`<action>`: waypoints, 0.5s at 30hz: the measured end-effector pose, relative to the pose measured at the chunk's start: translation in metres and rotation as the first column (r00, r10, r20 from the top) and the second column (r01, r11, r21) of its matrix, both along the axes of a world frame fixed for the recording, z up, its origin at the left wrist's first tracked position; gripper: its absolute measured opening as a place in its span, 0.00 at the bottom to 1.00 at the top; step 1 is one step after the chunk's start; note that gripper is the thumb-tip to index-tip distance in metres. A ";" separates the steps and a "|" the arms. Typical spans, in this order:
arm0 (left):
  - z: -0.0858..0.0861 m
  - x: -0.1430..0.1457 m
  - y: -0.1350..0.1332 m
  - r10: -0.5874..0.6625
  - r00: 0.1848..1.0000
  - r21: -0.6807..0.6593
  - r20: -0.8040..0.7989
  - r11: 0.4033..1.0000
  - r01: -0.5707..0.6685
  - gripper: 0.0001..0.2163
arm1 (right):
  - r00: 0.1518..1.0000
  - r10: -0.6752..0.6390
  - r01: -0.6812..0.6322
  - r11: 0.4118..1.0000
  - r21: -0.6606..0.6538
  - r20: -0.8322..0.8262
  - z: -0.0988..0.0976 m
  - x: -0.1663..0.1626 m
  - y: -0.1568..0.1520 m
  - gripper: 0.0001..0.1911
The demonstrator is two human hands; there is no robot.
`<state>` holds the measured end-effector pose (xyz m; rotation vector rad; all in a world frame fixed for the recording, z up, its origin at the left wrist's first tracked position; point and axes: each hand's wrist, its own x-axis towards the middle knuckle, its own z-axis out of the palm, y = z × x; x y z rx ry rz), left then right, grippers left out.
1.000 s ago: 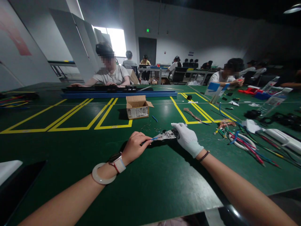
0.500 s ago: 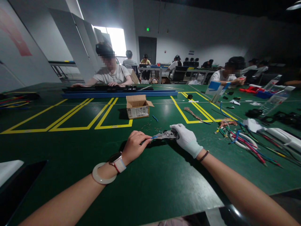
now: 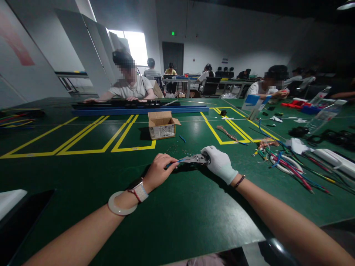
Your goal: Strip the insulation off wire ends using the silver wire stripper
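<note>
Blue wire (image 3: 174, 163) pinched in left hand (image 3: 159, 170), tip fed into metal stripper tool (image 3: 195, 159), gripped by gloved right hand (image 3: 219, 162), low over green counter (image 3: 180, 210). Cardboard box (image 3: 161, 125) behind, label unreadable. Loose wire bundle (image 3: 288, 164) to the right. Tool handles hidden under glove.

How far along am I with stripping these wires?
Done: small scraps lie on the green table near the tool. In hand: the bare left hand feeds a thin blue wire into the metal wire stripper gripped by the white-gloved right hand. Left: a pile of coloured wires waits at right.
</note>
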<state>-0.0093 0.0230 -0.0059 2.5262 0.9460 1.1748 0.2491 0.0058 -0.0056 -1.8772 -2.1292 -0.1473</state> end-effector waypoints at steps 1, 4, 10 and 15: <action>0.000 0.000 0.000 -0.007 1.000 -0.013 0.000 1.000 0.007 0.06 | 1.000 -0.004 0.003 1.000 0.018 0.014 0.001 0.000 0.000 0.11; -0.001 0.000 0.000 -0.022 1.000 -0.044 -0.003 0.999 0.021 0.06 | 0.999 -0.006 0.003 0.998 0.061 0.045 0.004 0.003 0.001 0.11; 0.002 0.001 -0.001 -0.090 0.996 -0.144 -0.013 0.986 0.087 0.10 | 0.996 -0.010 0.002 0.996 0.086 0.092 0.005 0.006 0.000 0.11; 0.004 0.002 -0.001 -0.127 0.991 -0.204 -0.043 0.972 0.115 0.15 | 0.993 -0.015 0.006 0.997 0.078 0.114 0.006 0.007 0.000 0.12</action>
